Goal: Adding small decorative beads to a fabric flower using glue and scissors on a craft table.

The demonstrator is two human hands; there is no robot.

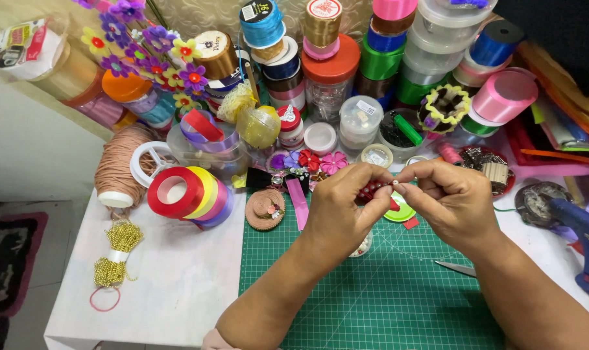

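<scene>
Both hands, left hand and right hand, meet above the cutting mat, a small beaded piece between them. Ribbon rolls lie left of mat; stacked spools behind; glue gun at right; bead strand front-left.

We see a white table with a green cutting mat at lower centre. Left of it lie ribbon rolls, a gold bead bundle and a cord spool; a blue glue gun lies at right.

green gridded cutting mat, red ribbon roll, gold bead string, blue glue gun.
</scene>
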